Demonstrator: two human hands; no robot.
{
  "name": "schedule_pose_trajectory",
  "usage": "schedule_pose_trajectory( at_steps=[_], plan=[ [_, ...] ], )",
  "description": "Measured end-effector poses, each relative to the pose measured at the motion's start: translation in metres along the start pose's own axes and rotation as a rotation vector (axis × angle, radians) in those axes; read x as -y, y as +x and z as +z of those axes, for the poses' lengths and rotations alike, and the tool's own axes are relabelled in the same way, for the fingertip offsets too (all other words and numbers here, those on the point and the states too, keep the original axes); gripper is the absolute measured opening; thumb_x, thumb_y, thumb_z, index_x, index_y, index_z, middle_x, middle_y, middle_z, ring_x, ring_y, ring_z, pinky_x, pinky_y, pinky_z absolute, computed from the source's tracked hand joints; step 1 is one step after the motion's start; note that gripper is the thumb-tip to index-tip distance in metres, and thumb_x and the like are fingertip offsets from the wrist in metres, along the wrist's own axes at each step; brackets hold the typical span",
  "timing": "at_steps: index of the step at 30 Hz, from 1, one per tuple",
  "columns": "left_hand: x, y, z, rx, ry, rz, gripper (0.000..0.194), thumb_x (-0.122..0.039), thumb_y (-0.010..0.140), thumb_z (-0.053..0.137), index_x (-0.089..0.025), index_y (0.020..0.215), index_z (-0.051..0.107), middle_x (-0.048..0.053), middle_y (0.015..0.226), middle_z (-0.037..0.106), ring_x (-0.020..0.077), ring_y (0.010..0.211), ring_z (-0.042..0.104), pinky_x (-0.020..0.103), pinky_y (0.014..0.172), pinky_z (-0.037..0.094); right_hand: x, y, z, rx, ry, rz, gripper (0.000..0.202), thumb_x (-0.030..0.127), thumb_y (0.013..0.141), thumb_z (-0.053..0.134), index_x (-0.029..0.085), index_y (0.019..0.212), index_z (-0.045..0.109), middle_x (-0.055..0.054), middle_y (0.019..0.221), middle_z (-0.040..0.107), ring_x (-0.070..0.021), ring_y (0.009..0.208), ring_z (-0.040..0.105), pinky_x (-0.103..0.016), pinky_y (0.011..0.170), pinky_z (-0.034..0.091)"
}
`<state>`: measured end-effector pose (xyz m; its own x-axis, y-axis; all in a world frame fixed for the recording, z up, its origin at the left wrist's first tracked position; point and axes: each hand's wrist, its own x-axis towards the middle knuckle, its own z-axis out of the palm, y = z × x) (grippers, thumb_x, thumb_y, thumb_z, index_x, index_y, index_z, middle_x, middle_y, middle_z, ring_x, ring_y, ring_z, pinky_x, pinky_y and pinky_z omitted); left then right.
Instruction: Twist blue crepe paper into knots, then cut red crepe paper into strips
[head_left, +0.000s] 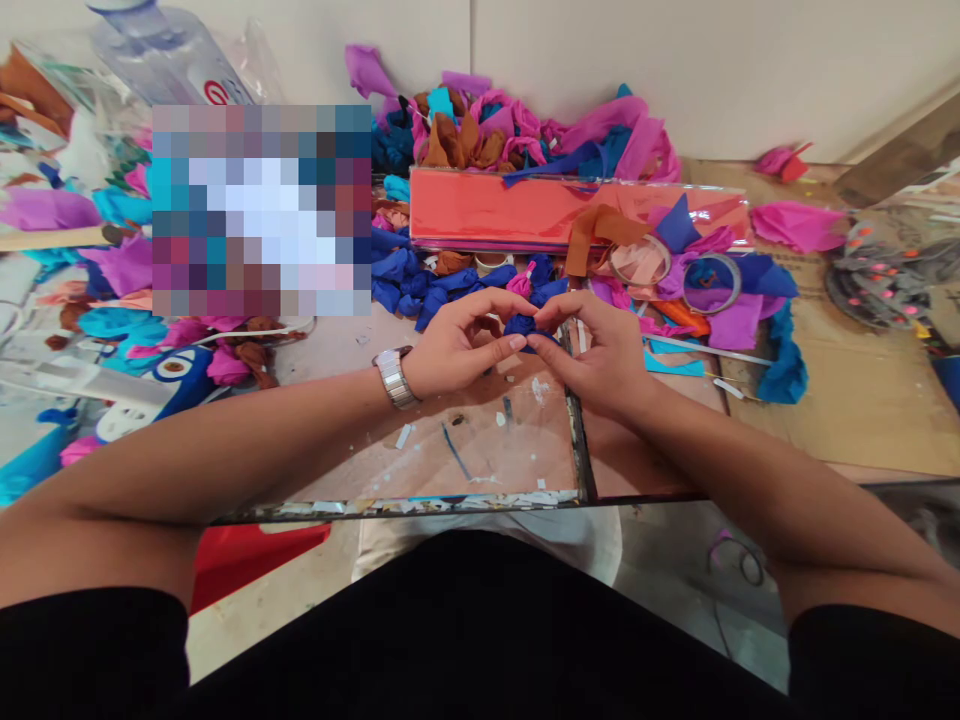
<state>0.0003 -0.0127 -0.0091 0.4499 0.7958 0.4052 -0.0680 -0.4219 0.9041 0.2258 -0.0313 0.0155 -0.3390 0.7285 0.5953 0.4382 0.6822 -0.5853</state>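
Between my two hands is a small bunched piece of dark blue crepe paper, held above the table near its seam. My left hand, with a metal watch on the wrist, pinches its left side between thumb and fingers. From the other side, the thumb and forefinger of my right hand close on it. Just beyond my fingers lies a row of rolled blue paper pieces, with a pink one among them.
A long red packet lies behind, before a heap of coloured paper. Tape rolls sit to the right, near cardboard. At left are a power strip, a plastic bottle and a blurred-out patch.
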Motion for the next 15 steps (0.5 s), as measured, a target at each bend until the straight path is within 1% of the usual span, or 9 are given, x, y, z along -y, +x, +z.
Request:
schedule_pose_trajectory(
  at_steps=[2,5,8,12,15],
  plan=[
    [0.0013,-0.0006,-0.0005,0.016,0.006,0.002,0.039,-0.046,0.095,0.079,-0.023,0.125,0.073,0.008,0.120,0.075,0.0161,0.092,0.071,0.029,0.077,0.058,0.0003,-0.0002,-0.0001,0.000,-0.011,0.014,0.016,0.040,0.096,0.077,0.027,0.104,0.070,-0.001,0.094,0.077,-0.0196,0.083,0.073,-0.034,0.078,0.060],
    [0.0024,-0.0012,-0.0013,0.015,0.021,-0.005,0.041,-0.049,0.095,0.078,-0.024,0.127,0.073,0.009,0.117,0.074,0.0162,0.091,0.070,0.028,0.073,0.057,0.0001,-0.0002,-0.0001,0.002,-0.025,0.023,0.015,0.040,0.096,0.075,0.027,0.104,0.072,-0.002,0.095,0.079,-0.0206,0.084,0.074,-0.036,0.079,0.061],
    [0.0026,-0.0004,-0.0022,-0.009,0.023,-0.012,0.039,-0.046,0.094,0.080,-0.023,0.124,0.072,0.008,0.113,0.073,0.0143,0.088,0.068,0.026,0.071,0.056,-0.0001,0.0003,-0.0003,0.005,-0.023,0.020,0.012,0.037,0.097,0.074,0.027,0.103,0.074,-0.003,0.098,0.081,-0.0212,0.087,0.076,-0.037,0.081,0.061],
    [0.0026,0.0013,-0.0025,-0.035,0.007,-0.006,0.037,-0.045,0.093,0.081,-0.021,0.119,0.072,0.008,0.113,0.073,0.0151,0.093,0.069,0.026,0.076,0.057,0.0006,0.0010,-0.0004,0.012,-0.013,0.048,0.011,0.035,0.097,0.074,0.026,0.102,0.076,-0.002,0.098,0.082,-0.0212,0.086,0.076,-0.036,0.079,0.061],
    [0.0025,0.0015,-0.0020,-0.027,-0.012,0.000,0.036,-0.043,0.093,0.081,-0.021,0.120,0.072,0.008,0.114,0.073,0.0150,0.094,0.069,0.026,0.076,0.057,0.0013,0.0011,-0.0006,0.012,0.007,0.056,0.011,0.034,0.095,0.076,0.026,0.102,0.077,-0.002,0.096,0.082,-0.0202,0.084,0.075,-0.035,0.077,0.060]
  ],
)
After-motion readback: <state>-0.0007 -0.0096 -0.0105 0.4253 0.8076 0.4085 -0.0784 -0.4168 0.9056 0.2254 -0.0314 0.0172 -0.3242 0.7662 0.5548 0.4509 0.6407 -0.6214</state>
